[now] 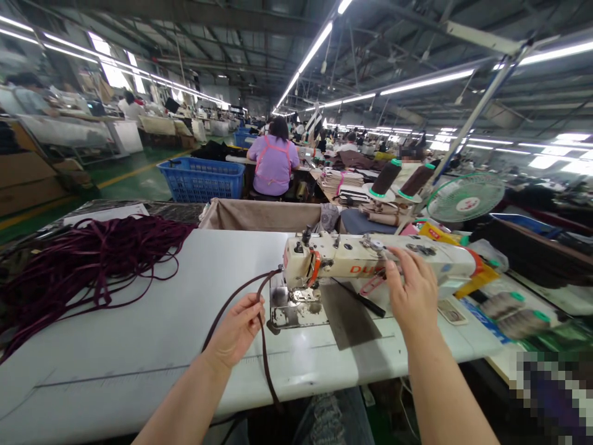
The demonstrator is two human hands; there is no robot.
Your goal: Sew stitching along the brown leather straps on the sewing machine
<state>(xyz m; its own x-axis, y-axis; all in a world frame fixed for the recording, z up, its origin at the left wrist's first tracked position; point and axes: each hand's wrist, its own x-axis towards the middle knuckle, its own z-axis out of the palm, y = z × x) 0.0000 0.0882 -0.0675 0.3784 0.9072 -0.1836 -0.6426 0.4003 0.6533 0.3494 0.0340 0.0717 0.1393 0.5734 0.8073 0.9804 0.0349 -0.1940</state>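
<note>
Pinching dark brown strap (265, 364) in left hand (236, 330), fingers curled round it; strap rising to needle area of white sewing machine (370, 259), lower end hanging past table edge; right hand (412, 287) open, fingertips touching machine head; burgundy strap coil (92, 266) lying well left on white table (139, 371); thread cones (386, 177) standing behind machine.

The one view looks from the person's head, forward and down, close above the white table (139, 321), with the industrial sewing machine (370, 259) near at 1 o'clock. Its wide lens reaches the far rows of workstations (296, 133) and ceiling lights (315, 55) at 12 o'clock.
</note>
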